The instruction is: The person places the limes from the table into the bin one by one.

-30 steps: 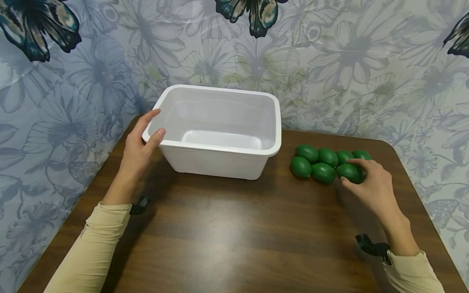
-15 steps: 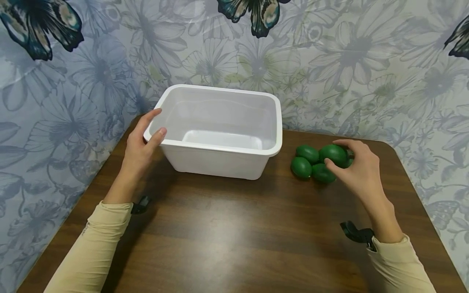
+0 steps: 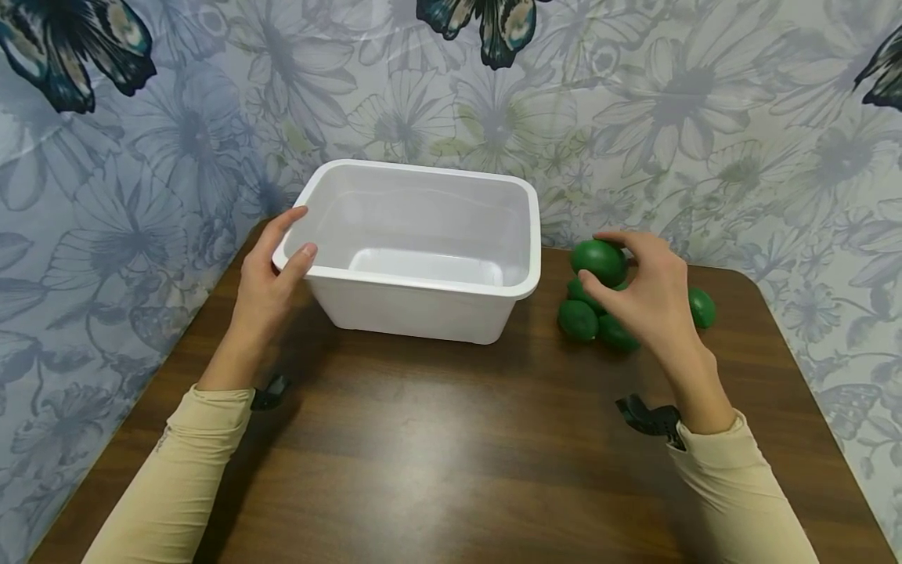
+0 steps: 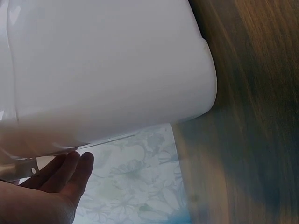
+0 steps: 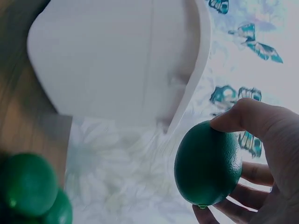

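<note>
A white plastic bin (image 3: 409,309) stands at the back of the table with nothing inside. My left hand (image 3: 264,286) grips its left end, thumb on the rim and fingers along the outer wall; the left wrist view shows those fingers (image 4: 79,175) under the rim. In my right hand (image 3: 651,298) a green lime (image 3: 599,262) is pinched between thumb and fingers, lifted over the other limes. The right wrist view shows this lime (image 5: 208,163) clear of the table. Several more limes (image 3: 578,320) lie in a cluster below, partly hidden by the right hand.
A brown wooden table (image 3: 423,439) carries everything. One lime (image 3: 701,307) lies to the right of the right hand. Behind the table stands a wall (image 3: 669,117) with flower and butterfly patterns, close to the bin's back side.
My right hand has picked up a lime from the right end of the cluster and carried it up and left toward the bin. The left hand has kept its hold on the bin.
</note>
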Demonstrator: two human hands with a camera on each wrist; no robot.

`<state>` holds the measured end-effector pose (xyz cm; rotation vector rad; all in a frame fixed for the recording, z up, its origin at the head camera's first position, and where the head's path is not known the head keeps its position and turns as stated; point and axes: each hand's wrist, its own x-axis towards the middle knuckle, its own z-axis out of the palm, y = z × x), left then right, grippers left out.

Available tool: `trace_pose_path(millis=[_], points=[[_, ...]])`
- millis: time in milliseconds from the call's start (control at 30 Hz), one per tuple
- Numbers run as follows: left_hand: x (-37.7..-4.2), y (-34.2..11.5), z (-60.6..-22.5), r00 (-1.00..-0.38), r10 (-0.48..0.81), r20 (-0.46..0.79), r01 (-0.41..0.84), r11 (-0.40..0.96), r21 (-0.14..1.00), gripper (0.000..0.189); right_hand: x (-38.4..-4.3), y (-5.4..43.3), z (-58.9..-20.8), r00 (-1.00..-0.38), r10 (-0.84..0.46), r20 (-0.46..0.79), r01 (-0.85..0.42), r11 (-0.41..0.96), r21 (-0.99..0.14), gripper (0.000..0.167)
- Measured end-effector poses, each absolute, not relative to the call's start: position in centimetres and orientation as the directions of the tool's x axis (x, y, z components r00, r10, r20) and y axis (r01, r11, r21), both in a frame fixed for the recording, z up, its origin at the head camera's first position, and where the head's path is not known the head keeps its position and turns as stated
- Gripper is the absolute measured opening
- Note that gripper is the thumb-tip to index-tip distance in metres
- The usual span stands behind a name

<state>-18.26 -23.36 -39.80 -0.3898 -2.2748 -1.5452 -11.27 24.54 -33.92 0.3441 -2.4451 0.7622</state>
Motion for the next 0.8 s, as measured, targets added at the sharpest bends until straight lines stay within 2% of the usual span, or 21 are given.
trace_pose_path(millis=[400, 800], points=[[-18.2, -23.0, -39.7, -0.892, 0.018, 0.451, 0.425, 0.367, 0.827, 0.055, -13.5, 20.2, -32.1, -0.763, -0.169, 0.624, -0.531, 0.714, -0.456, 0.045], [-18.0, -22.5, -39.5, -0.892, 0.005, 0.451, 0.423, 0.359, 0.832, 0.054, -14.8, 16.8, -32.3, -0.733, -0.318, 0.602, -0.637, 0.631, -0.443, 0.045]])
